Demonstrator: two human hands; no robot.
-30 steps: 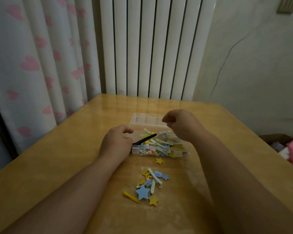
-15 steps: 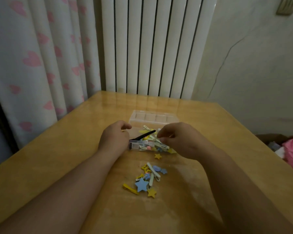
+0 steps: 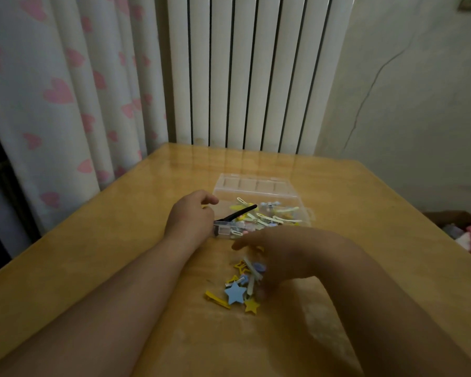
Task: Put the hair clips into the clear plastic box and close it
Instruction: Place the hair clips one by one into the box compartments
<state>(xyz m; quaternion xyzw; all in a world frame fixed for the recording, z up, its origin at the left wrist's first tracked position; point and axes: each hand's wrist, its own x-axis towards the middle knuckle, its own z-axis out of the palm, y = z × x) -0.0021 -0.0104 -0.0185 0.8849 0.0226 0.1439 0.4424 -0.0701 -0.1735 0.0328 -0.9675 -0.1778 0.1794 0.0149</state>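
Many hair clips (image 3: 272, 217) already fill the open clear plastic box (image 3: 256, 186), steadied by the left hand (image 3: 189, 216)'s closed grip, while the right hand (image 3: 280, 257), fingers loosely apart, reaches over the loose pile (image 3: 237, 292) left on the desk (image 3: 93, 268).

Open clear plastic box (image 3: 259, 186) part-filled with pastel clips, loose hair clips (image 3: 238, 288) heaped just before it.

Wooden table (image 3: 98, 268). Clear box (image 3: 259, 210) at centre, lid open toward 12 o'clock, clips inside. Left hand (image 3: 189, 219) touches its 9 o'clock end. Right hand (image 3: 280, 257), blurred, fingers spread over loose clip pile (image 3: 238, 289) at 6 o'clock of box.
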